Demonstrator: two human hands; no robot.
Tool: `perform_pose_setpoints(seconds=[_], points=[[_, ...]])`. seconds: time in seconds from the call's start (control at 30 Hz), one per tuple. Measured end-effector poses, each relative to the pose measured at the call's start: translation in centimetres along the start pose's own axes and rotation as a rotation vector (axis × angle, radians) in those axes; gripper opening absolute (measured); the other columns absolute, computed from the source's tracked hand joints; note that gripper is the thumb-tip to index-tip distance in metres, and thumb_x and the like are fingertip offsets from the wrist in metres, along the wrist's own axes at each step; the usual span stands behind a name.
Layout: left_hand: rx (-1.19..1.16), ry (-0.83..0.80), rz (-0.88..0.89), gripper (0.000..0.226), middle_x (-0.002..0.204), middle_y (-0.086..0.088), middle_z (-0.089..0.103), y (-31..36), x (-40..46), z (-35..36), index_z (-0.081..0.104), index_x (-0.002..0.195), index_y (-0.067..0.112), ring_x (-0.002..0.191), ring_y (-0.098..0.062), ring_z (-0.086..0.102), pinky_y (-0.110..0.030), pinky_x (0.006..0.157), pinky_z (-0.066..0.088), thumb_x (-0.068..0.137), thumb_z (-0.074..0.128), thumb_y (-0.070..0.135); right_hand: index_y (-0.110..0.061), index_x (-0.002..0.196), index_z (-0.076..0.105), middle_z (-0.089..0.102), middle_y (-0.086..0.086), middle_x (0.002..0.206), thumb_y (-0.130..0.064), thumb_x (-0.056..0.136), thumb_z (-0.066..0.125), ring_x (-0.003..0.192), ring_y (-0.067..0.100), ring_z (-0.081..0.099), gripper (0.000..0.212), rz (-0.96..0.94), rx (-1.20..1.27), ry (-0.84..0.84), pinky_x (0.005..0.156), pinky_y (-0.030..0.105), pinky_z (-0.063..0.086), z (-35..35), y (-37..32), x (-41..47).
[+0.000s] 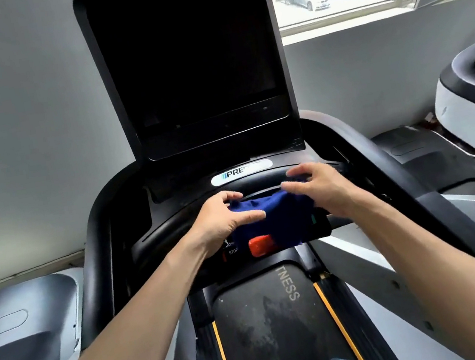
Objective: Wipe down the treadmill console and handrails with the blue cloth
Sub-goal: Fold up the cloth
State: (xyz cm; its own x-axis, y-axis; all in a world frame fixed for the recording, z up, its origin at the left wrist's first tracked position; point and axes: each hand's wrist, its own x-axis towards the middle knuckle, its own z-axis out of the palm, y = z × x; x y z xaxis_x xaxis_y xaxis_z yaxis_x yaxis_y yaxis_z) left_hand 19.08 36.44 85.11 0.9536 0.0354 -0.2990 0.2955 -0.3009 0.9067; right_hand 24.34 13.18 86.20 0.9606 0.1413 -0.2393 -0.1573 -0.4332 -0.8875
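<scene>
Both hands out over the console [174, 222], left hand [221, 220] pinching the cloth [280, 216] at its left edge, right hand [322, 187] gripping its right edge, cloth bunched between them, draped over the front bar, covering part of the red stop button [259, 245], dark screen [188, 62] above, belt [273, 324] below

Legible text, three items.

1. White oval badge [241, 172] on the console, just beyond my fingertips, above the gap between my left hand [221, 220] and right hand [322, 187]: blue stripes, then "PRE"; the remaining letters are washed out by glare, not readable.

2. "STOP" [233, 251] in small white letters on the black panel, just below my left hand, beside the red button [260, 245].

3. "TNESS" [290, 284] in grey letters running sideways on the belt's front cover, below both hands, between my forearms; the start of the word is cut off.
</scene>
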Motion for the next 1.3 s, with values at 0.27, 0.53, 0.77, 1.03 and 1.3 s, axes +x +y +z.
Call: perform_pose_setpoints(seconds=[0.27,0.53,0.77,1.03,1.3], points=[[0.707,-0.21,0.355,0.023,0.121,-0.008,0.066,-1.2,-0.2,5.4,0.081,0.094,0.013,0.121,-0.023,0.053,-0.032,0.101,0.043,0.088,0.078,0.035,-0.029,0.076,0.076,0.062,-0.008,0.061,-0.032,0.071,0.084,0.057,0.002,0.052,0.01,-0.001,-0.55,-0.111,0.058,0.017,0.04,-5.3,4.1,-5.5],[0.636,-0.279,0.285,0.04,0.068,0.005,0.063,-0.6,-3.5,12.5,0.064,0.07,0.019,0.061,-0.008,0.057,-0.018,0.054,0.038,0.097,0.059,0.048,-0.015,0.066,0.065,0.063,-0.005,0.064,-0.044,0.082,0.075,0.062,0.009,0.056,0.035,0.114,-0.416,0.034,0.064,0.035,0.049,-9.6,11.8,-10.5],[0.253,-0.301,-0.093,0.057,0.078,-0.009,0.071,-3.1,-5.9,24.6,0.067,0.075,0.009,0.077,-0.032,0.065,-0.038,0.069,0.048,0.103,0.043,0.054,-0.008,0.074,0.061,0.062,0.004,0.064,-0.04,0.092,0.068,0.056,0.017,0.054,0.038,0.207,0.021,0.173,0.053,0.03,0.046,-7.3,17.5,-12.8],[-0.105,-0.277,-0.194,0.029,0.108,-0.013,0.076,-11.2,-8.1,31.4,0.072,0.108,0.01,0.094,-0.02,0.069,-0.048,0.088,0.055,0.087,0.07,0.029,-0.011,0.118,0.063,0.073,0.012,0.105,-0.01,0.099,0.059,0.092,0.022,0.071,0.02,0.295,0.181,0.0,0.089,0.035,0.059,-10.1,27.1,-14.9],[-0.305,-0.241,-0.505,0.047,0.12,-0.026,0.068,-16.8,-9.6,35.3,0.054,0.124,-0.007,0.11,-0.04,0.067,-0.055,0.092,0.051,0.085,0.067,0.016,-0.017,0.127,0.061,0.074,0.009,0.114,-0.026,0.093,0.072,0.098,0.016,0.072,0.037,0.49,0.441,-0.435,0.073,0.025,0.053,-9.2,36.7,-16.8]])
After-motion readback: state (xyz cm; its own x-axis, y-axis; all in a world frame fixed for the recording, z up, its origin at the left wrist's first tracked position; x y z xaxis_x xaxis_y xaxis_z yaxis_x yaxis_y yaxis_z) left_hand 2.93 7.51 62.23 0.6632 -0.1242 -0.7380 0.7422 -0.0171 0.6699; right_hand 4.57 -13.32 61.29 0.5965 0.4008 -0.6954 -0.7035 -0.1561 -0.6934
